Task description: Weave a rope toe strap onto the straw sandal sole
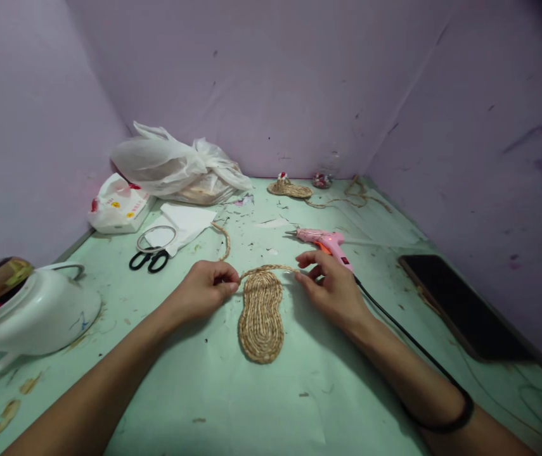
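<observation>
Pinching braided cord [283,267] at the 12 o'clock edge of woven sole [261,316], flat on the table [232,405], with left hand [207,287] closed at 10 o'clock, right hand [335,286] loosely curled at 2.

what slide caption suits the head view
Left hand pinches, right hand touches cord at the far end of a coiled sole

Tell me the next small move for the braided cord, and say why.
Perhaps press the braided cord against the far end of the coiled mat: it spans that edge between the left hand, which pinches it, and the right hand.
</observation>
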A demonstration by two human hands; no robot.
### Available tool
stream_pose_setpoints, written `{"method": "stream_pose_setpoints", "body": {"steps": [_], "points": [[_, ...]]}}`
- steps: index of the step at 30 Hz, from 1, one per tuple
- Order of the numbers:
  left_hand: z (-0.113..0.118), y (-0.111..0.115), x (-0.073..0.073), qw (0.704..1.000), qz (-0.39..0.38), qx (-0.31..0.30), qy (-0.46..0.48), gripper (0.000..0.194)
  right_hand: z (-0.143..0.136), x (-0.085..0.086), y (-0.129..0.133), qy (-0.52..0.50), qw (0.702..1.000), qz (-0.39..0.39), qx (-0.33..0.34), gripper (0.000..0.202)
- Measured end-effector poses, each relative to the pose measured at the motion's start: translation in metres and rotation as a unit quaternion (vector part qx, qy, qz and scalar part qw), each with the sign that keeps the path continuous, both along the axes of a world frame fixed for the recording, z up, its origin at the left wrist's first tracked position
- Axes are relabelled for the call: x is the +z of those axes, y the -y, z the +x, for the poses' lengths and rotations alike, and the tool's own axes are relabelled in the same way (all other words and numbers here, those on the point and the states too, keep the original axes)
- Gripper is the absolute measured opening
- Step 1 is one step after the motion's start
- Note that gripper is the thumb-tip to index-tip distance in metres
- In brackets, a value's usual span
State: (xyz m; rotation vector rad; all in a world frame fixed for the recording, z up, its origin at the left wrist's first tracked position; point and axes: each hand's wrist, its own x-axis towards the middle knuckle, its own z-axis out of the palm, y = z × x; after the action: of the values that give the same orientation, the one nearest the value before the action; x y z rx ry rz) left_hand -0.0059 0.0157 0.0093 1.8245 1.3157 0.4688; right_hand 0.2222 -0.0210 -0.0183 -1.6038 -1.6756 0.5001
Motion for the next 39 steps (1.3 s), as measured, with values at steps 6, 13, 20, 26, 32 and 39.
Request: {"method": "stream_pose_setpoints", "body": {"steps": [6,13,20,26,32,39], "points": [[-0.002,0.0,-0.009,0.999,0.04,-0.018,-0.031,0.015,0.001,0.007,0.006,0.095,0.99,-0.011,0.102,0.02],[0.001,0.002,-0.015,0.996,0.051,-0.016,-0.078,0.016,0.001,0.01,0.007,0.14,0.983,-0.042,0.114,0.02],[0.007,0.004,-0.015,0.992,0.075,0.009,-0.103,0.015,-0.006,0.007,0.007,0.084,0.99,-0.065,0.097,0.015],[0.017,0.007,-0.006,0.981,0.099,0.004,-0.167,0.017,-0.013,0.003,0.01,0.017,0.993,-0.104,0.051,0.016],[0.022,0.007,0.001,0.972,0.096,-0.01,-0.216,0.018,-0.016,-0.003,0.007,-0.006,0.996,-0.083,0.038,0.017],[0.024,0.005,-0.001,0.969,0.101,0.022,-0.225,0.019,-0.014,-0.011,0.002,-0.04,0.995,-0.087,0.021,0.015]]}}
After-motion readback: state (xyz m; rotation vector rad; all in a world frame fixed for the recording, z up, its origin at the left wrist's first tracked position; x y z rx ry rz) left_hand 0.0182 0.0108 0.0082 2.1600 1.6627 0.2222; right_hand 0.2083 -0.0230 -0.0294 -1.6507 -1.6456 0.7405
